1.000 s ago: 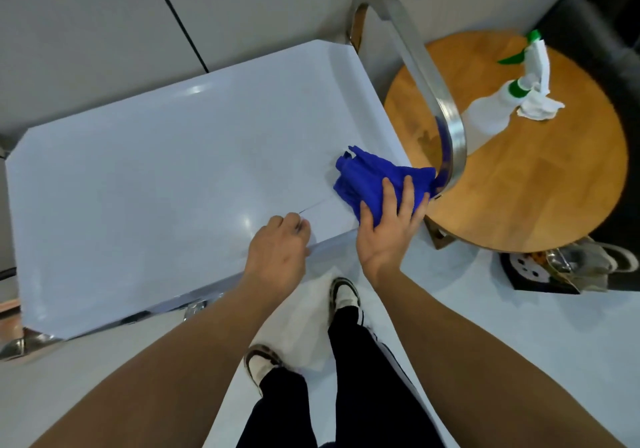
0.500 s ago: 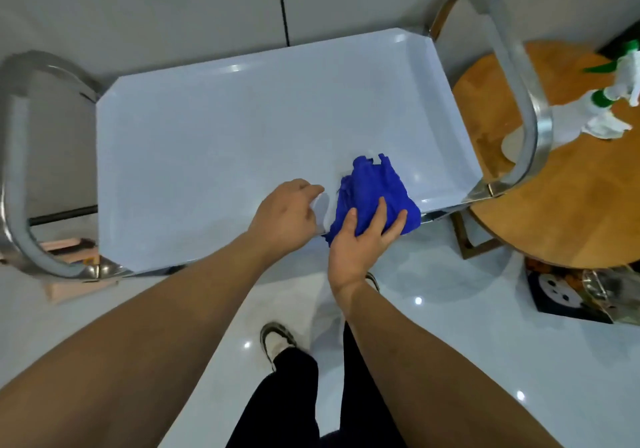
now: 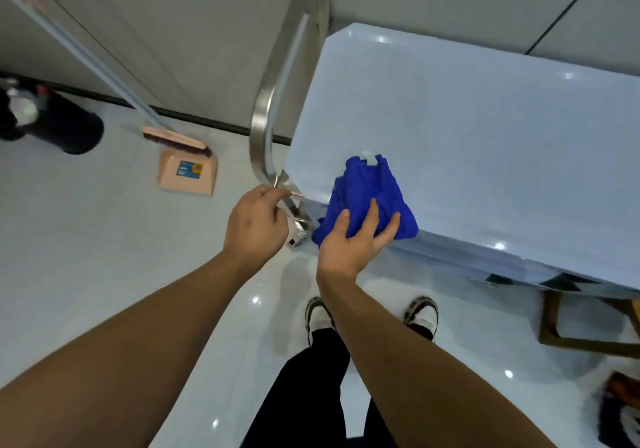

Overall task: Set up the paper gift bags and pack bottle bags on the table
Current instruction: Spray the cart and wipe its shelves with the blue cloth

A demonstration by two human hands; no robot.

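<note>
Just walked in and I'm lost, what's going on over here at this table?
A person stands at the corner of a pale blue table. Their right hand rests with spread fingers on a crumpled blue cloth at the table's near corner. Their left hand is curled beside the table's metal leg, pinching something thin that is too small to identify. No gift bags or bottle bags are in view. A broom and dustpan lie on the floor to the left.

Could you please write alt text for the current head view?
A right hand presses a blue cloth at the near corner of a pale blue table, while the left hand pinches something thin beside its steel frame. A broom and dustpan lie on the floor to the left.
</note>
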